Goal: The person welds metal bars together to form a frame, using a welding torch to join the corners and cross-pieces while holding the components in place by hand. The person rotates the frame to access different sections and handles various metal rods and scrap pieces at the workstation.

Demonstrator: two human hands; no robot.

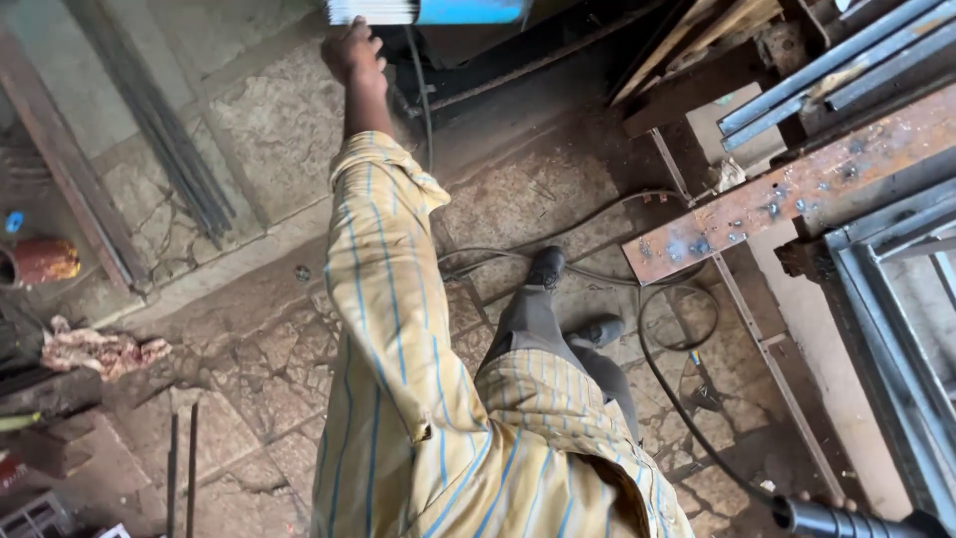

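Reaching up: the left hand (353, 50) is stretched far out, at the end of a long arm in a yellow striped sleeve (383, 299).
Left grip: the fingers are curled in, knuckles up. It sits just under the blue box (468, 10) at the top edge. I cannot tell if it touches or holds the box.
Blue box: at the very top of the view, partly cut off, with a white ribbed part (370, 10) on its left side.
Right grip: low in the right corner, only fingertips (827, 500) show. They wrap around a black tube (846, 520). The rest of the hand is out of view.
Feet: two dark shoes (546, 267) stand on the stone floor (249, 349).
Cable: a thin black cable (662, 359) loops on the floor near the shoes.
Right side: a rusty metal bar (797, 189) lies across grey metal frames (896, 329).
Left side: thin rods (174, 149) lie on the floor, a pink rag (100, 351) lies near them, and a red can (40, 261) sits at the edge.
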